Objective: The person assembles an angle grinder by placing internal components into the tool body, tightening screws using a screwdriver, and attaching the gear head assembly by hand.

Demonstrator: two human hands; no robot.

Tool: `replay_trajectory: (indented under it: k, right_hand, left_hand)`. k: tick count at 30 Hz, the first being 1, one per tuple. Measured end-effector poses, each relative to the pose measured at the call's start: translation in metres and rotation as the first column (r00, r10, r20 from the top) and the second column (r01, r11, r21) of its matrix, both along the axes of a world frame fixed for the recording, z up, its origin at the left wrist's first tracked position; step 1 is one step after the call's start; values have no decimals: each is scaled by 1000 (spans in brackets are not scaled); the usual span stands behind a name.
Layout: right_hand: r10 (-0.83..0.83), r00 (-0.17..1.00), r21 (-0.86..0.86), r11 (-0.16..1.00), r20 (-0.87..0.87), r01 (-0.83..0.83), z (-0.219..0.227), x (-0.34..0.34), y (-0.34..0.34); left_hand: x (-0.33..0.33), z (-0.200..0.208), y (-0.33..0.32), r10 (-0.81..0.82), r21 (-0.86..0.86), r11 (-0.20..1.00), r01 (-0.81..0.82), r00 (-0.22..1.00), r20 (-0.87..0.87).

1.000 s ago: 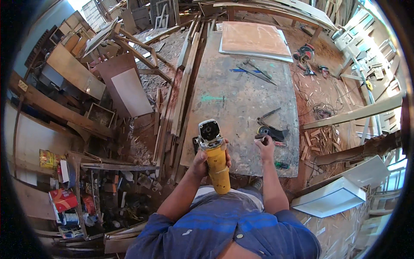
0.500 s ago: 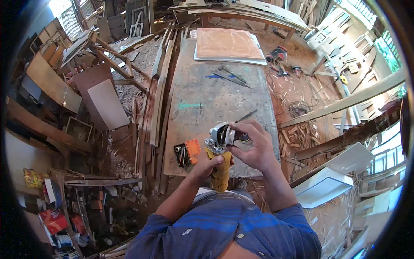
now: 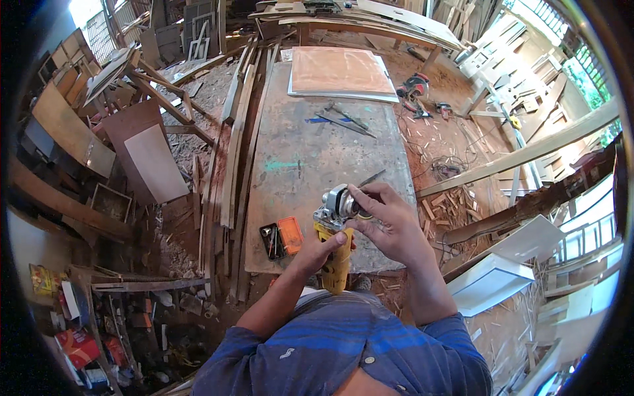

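My left hand (image 3: 322, 253) is wrapped round the yellow body of an angle grinder (image 3: 337, 267), held upright above the near edge of the workbench (image 3: 317, 148). At its top is the metal head (image 3: 332, 206) with a curved guard. My right hand (image 3: 389, 223) pinches at the right side of that head, thumb and fingertips on a small round part whose kind I cannot make out. Left of the grinder lies an opened small case (image 3: 274, 241) with a black tray of bits and an orange lid (image 3: 290, 234). A thin dark tool (image 3: 372, 177) lies behind my right hand.
Farther along the bench are a hammer (image 3: 349, 117), a blue pencil-like strip (image 3: 318, 121) and a stack of brown and white panels (image 3: 341, 71). Long boards (image 3: 232, 165) run along the left side. A red power saw (image 3: 415, 88) and wood scraps are on the floor at right.
The view has shifted slightly, so the bench appears a little farther left. My right fingers have moved a little on the grinder's head; the left hand keeps its grip.
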State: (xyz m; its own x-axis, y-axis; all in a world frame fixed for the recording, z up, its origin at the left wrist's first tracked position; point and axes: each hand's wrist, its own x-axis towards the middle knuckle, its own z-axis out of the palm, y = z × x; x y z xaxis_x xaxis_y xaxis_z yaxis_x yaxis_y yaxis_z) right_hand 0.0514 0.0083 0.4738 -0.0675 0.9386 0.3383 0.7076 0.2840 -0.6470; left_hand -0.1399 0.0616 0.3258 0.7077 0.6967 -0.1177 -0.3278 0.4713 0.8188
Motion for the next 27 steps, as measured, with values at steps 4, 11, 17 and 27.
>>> replay_trajectory:
  k: [4,11,17,27]
  right_hand:
    - [-10,1000,98,995,1,10,-10,-1,4]
    - [-99,985,60,992,-139,108,-14,-13,5]
    - [-100,993,217,972,58,86,-24,-9,6]
    - [-32,993,250,968,117,1,-29,-10,8]
  left_hand:
    - [-3,0,4,11,27,1000,-10,1000,-22]
    - [-6,1,3,40,75,997,-34,996,-80]
    - [-10,-1,1,31,73,997,-23,994,-105]
    - [-15,-4,-6,31,51,998,-29,999,-28]
